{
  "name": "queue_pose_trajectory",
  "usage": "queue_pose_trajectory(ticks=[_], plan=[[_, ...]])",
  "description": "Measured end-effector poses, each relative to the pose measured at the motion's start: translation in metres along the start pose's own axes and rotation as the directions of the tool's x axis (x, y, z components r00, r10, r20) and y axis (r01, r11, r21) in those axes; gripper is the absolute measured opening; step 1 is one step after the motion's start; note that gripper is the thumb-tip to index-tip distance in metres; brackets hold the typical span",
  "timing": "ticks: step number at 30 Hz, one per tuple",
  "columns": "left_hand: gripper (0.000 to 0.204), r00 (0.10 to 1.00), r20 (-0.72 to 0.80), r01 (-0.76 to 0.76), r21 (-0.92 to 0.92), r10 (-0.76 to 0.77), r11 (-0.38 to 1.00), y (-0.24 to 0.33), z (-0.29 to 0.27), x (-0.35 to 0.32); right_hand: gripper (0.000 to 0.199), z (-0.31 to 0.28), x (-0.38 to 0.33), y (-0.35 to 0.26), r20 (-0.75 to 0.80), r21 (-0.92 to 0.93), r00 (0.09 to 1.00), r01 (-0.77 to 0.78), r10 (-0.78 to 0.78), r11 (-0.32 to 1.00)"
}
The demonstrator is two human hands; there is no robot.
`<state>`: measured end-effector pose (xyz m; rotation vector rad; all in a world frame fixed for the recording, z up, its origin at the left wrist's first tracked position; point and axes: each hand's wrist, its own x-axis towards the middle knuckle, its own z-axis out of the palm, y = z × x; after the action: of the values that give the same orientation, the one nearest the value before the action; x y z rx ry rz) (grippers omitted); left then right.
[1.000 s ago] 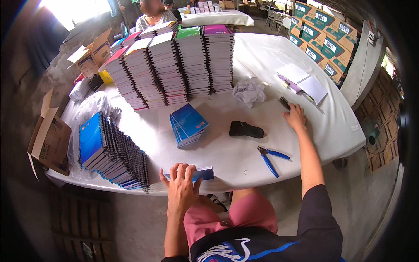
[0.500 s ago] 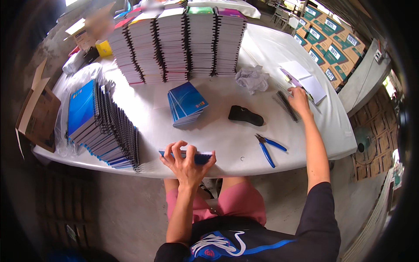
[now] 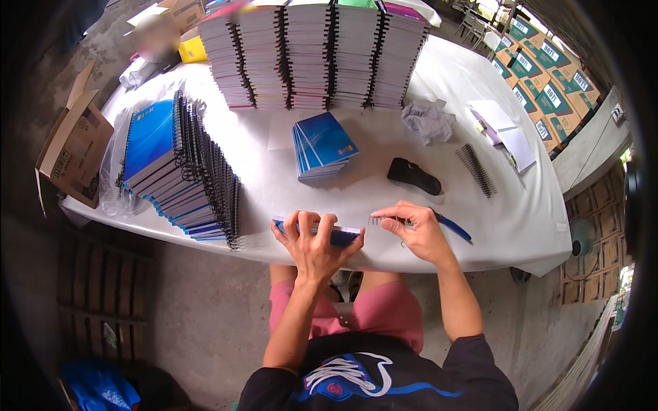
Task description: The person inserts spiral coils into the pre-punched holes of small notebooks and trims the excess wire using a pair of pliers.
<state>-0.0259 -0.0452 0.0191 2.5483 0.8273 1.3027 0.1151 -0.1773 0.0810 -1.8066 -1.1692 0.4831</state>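
Observation:
At the near table edge my left hand grips a blue-covered notebook, held on edge with its page block facing up. Fingers curl over its far side. My right hand is closed on a spiral binding coil, pinched between thumb and fingers. The coil's free end points left, close to the notebook's right end; whether they touch, I cannot tell. Blue-handled cutters lie partly hidden behind my right hand. Beyond my hands sits a small fanned stack of blue notebooks without coils.
Spiral-bound blue notebooks are piled at left, beside an open carton. Tall notebook stacks line the back. Toward the right lie a black object, crumpled paper, loose coils and an open white pad.
My right hand has come from the loose coils at right back toward the notebook, now carrying a coil. The left hand still grips the notebook. The whole view has shifted slightly.

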Motion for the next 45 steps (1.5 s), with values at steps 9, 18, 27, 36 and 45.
queue_pose_trajectory(ticks=[9,18,27,36,45], plan=[[0.044,0.995,0.075,0.057,0.010,-0.058,0.998,0.004,0.000,0.000,0.018,0.009,0.005,0.003,0.102,0.149,0.992,0.060,-0.075,0.987],[0.055,0.996,0.083,0.007,0.020,-0.009,1.000,0.003,0.000,0.000,0.027,0.007,0.001,-0.021,0.103,0.074,0.995,-0.019,0.011,0.997],[0.059,0.979,0.153,-0.124,-0.065,0.133,0.990,-0.012,-0.015,0.007,0.033,-0.011,0.018,0.007,0.158,-0.124,0.978,0.154,-0.134,0.980],[0.062,0.986,0.119,-0.094,-0.158,0.114,0.983,-0.010,-0.012,0.011,0.033,-0.045,0.043,0.073,-0.090,0.144,0.990,-0.098,0.112,0.985],[0.060,0.984,0.157,-0.047,-0.223,0.083,0.974,-0.012,-0.013,0.007,0.019,0.011,0.034,0.041,0.189,0.889,0.882,0.034,-0.432,0.458]])
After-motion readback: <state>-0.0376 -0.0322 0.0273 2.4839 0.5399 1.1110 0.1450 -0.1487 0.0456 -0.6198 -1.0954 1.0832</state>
